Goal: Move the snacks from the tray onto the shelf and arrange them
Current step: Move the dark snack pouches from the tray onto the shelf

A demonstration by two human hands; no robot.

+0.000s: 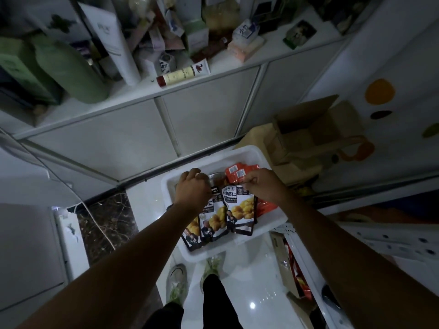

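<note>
A white tray [240, 154] sits on the floor in front of my feet. It holds several black-edged snack pouches printed with yellow chestnuts [240, 210] and orange packets [237, 173] at its far right. My left hand [191, 186] is down in the tray, fingers closed on the top of a chestnut pouch [212, 218]. My right hand [262, 184] pinches the top edge of the neighbouring chestnut pouch. The white shelf [228, 64] runs across the top of the view, crowded with boxes and tubes.
White cabinet doors [133, 136] stand below the shelf. A brown paper bag with an open cardboard box [306, 136] stands right of the tray. A green container [69, 70] stands at the shelf's left. A cord [99, 224] trails over the floor at left. My shoes [177, 279] are just behind the tray.
</note>
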